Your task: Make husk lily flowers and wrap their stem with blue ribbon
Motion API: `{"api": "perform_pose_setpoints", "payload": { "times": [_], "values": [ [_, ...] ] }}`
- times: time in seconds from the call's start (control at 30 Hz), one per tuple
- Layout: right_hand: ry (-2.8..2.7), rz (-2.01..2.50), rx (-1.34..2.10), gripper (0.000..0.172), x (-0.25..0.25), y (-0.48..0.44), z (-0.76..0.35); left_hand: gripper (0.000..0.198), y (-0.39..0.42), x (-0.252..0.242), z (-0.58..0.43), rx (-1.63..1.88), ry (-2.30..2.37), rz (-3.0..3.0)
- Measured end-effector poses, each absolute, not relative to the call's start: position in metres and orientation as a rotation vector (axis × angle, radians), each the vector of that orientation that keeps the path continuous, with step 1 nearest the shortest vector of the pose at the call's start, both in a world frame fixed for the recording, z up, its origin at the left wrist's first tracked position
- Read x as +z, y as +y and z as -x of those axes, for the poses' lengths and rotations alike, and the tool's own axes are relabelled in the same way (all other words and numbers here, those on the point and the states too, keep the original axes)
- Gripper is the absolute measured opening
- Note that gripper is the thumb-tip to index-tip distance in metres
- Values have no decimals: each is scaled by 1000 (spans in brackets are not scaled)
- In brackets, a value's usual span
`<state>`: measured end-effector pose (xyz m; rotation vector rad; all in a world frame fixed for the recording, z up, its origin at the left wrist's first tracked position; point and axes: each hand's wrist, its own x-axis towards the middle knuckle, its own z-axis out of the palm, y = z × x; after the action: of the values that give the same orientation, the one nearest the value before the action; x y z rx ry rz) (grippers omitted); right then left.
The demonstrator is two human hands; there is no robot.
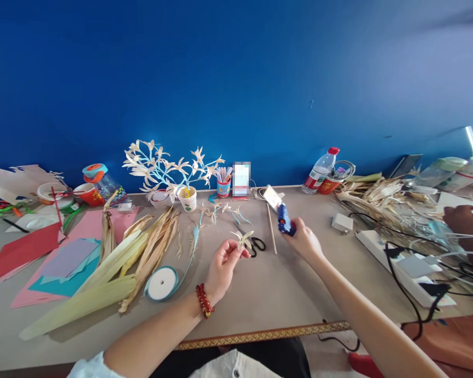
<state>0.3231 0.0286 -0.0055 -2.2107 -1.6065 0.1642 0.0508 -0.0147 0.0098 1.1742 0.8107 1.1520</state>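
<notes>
Between the fingertips of my left hand is a small pale flower with narrow petals that look like dried corn husk. My right hand is closed round a blue glue gun, whose front end is by a small whitish card-like piece. Black-handled scissors lie just behind the flower. A thin wooden stick rests on the table between my hands. Left of my left wrist sits a roll of light-blue tape, its loose end running up the table.
Corn husks and coloured paper cover the left side. Husk-flower branches stand in a cup near the blue wall. A bottle, a power strip and cables lie right, where another person's hand shows.
</notes>
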Motion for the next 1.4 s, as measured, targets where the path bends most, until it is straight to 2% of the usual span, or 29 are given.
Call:
{"api": "perform_pose_setpoints", "payload": {
  "times": [0.3,0.53,0.67,0.83,1.03,1.2,1.4],
  "values": [
    [-1761,1971,336,24,-14,24,-286,23,-18,13,-41,1189,844,-1178],
    [-2012,2140,177,28,-4,-36,-333,20,-3,14,-41,1231,865,-1268],
    [-2204,2239,114,21,0,-61,-345,18,11,0,-75,1179,813,-1442],
    [-2286,2262,43,22,1,-69,-348,14,14,-24,-113,1071,945,-1859],
    [-2309,2255,63,24,4,-64,-349,11,13,-31,-124,1010,1018,-2048],
    [-2101,2082,228,22,-5,-61,-365,11,17,-32,-130,968,1038,-2129],
    [-1300,1482,688,18,8,-71,-395,13,19,-34,-135,974,1046,-2072]
  ]
}}
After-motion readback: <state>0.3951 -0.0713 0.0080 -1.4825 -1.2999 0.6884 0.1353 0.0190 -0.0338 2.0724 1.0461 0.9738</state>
